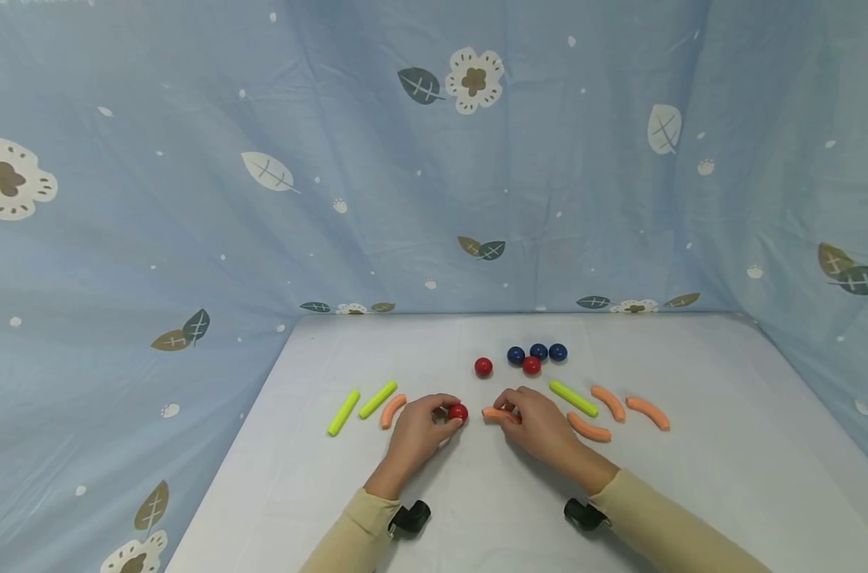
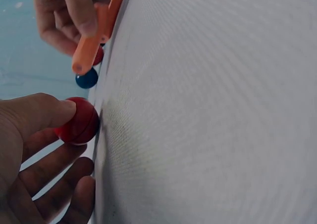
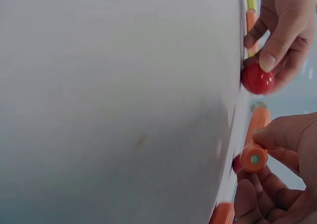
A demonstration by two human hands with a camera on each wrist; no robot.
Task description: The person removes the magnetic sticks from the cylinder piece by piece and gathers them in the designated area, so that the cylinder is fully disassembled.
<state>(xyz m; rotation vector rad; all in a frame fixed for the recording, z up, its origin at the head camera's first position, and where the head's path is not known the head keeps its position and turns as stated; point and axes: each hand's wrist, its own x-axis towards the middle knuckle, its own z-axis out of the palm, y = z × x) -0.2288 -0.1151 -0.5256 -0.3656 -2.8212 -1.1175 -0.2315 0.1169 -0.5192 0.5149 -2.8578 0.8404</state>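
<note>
Between thumb and fingers, my left hand (image 1: 417, 434) pinches a glossy red ball (image 1: 459, 411) at the middle of the table. The left wrist view shows the ball, with a thin seam, at or very close to the white surface. Just to the right, my right hand (image 1: 541, 426) pinches a short, curved orange stick (image 1: 492, 413). One end of the stick points toward the red ball, with a small gap between them. In the right wrist view its round end has a pale green centre (image 3: 255, 159). Fingers hide part of the stick.
Lime-green sticks (image 1: 344, 412) and a curved orange piece (image 1: 394, 411) lie left of my hands. Behind are red balls (image 1: 483, 367) and blue balls (image 1: 515, 356). At right, another green stick (image 1: 574, 398) lies beside orange pieces (image 1: 589, 427). A patterned blue curtain (image 1: 376, 159) borders the white table (image 1: 476, 509).
</note>
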